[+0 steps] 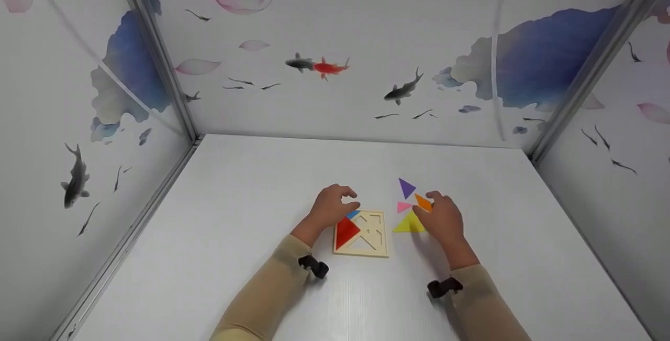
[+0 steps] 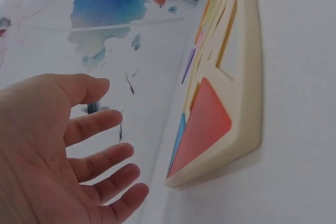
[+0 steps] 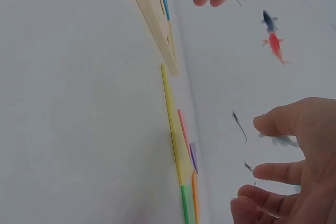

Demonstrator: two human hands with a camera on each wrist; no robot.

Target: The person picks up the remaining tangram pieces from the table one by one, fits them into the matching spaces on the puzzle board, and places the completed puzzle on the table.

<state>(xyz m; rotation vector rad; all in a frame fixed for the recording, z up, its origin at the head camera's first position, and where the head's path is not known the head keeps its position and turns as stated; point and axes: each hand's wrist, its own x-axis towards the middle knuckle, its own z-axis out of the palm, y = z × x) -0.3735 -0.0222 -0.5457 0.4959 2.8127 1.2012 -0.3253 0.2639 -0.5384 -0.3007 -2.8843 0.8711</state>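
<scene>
A pale wooden tangram board point(image 1: 378, 246) lies on the table, with a red triangle point(image 1: 346, 232) in its left recess and a blue piece point(image 1: 353, 214) above that, partly hidden. Over the board's upper left my left hand point(image 1: 332, 207) hovers empty, fingers spread and apart from the wood. My right hand point(image 1: 443, 219) is held above the loose pieces, its thumb and fingers apart and holding nothing. Near it lie a yellow triangle point(image 1: 408, 223), a pink triangle point(image 1: 403, 206), an orange piece point(image 1: 423, 202) and a purple triangle point(image 1: 406, 188). A green piece point(image 3: 185, 203) shows only in the right wrist view.
The white table point(image 1: 246, 189) is bounded by printed panels at the back point(image 1: 335, 105) and on both sides, joined by metal corner posts point(image 1: 159, 58). Black wrist devices point(image 1: 314, 266) sit on both sleeves.
</scene>
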